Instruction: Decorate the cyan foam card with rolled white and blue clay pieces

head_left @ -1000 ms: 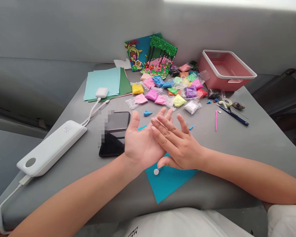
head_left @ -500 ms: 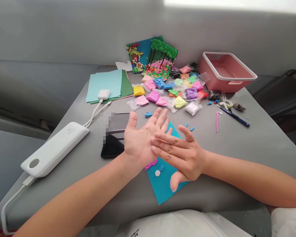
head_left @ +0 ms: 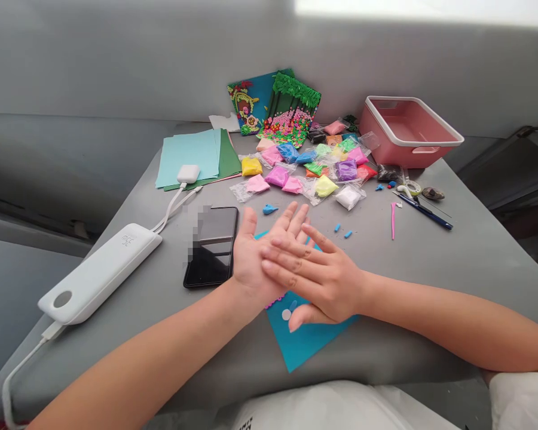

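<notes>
My left hand [head_left: 253, 257] lies palm up over the grey table [head_left: 452, 257], fingers stretched out. My right hand [head_left: 320, 275] lies flat across it, palm down, fingers pressed on the left palm. Anything between the palms is hidden. Under both hands lies a teal card [head_left: 311, 340] with a small white clay disc [head_left: 286, 314] and a row of pink beads at its edge. A black phone [head_left: 213, 245] lies just left of my left hand.
Several small bags of coloured clay [head_left: 314, 167] lie mid-table, with a blue clay piece [head_left: 269, 209] in front. Behind stand clay pictures [head_left: 278, 107] and a pink basket [head_left: 430, 146]. A pink tool [head_left: 392, 220], a pen [head_left: 424, 210], paper sheets [head_left: 188, 152], a white power bank [head_left: 101, 272] and an earbud case [head_left: 188, 174] also lie here.
My right hand has slid back and forth across the left palm: down toward me half a second ago, now further left over the palm. The left hand has stayed almost still.
</notes>
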`<state>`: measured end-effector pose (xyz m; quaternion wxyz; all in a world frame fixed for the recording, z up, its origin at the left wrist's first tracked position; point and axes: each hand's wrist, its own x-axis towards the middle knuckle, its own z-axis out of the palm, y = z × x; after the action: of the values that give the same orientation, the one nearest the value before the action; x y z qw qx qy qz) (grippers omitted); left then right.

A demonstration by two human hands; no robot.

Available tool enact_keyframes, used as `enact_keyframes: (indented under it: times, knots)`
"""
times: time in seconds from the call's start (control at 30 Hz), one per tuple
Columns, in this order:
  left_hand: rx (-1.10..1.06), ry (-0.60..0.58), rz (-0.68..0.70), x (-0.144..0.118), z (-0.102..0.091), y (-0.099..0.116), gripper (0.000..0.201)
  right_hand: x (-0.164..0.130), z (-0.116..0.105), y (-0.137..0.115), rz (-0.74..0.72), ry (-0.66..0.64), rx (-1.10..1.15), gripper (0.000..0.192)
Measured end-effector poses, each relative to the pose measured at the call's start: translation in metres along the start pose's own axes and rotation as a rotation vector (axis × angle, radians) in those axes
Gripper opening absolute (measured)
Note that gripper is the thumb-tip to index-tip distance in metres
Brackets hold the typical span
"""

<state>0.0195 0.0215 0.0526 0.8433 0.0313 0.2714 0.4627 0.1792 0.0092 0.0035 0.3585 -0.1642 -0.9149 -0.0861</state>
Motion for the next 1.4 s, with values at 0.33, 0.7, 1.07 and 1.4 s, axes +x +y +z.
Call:
enact_keyframes:
  times: [0.33, 0.7, 1.07, 1.4]
  knots:
    - [0.008, -0.037, 0.043, -0.006, 0.003, 0.005, 0.078, 0.005, -0.003, 0.000, -0.002, 0.019, -0.052, 0.066]
    - [-0.008, -0.045, -0.003, -0.009, 0.004, 0.002, 0.078, 0.004, -0.003, 0.002, 0.041, 0.120, -0.140, 0.058]
    - [-0.060, -0.071, -0.013, -0.010, 0.005, 0.003, 0.079, -0.003, -0.002, 0.001, 0.153, 0.089, -0.041, 0.057]
    - [-0.079, -0.084, 0.002, -0.009, 0.003, 0.003, 0.079, -0.007, -0.002, -0.002, 0.249, 0.031, 0.113, 0.057]
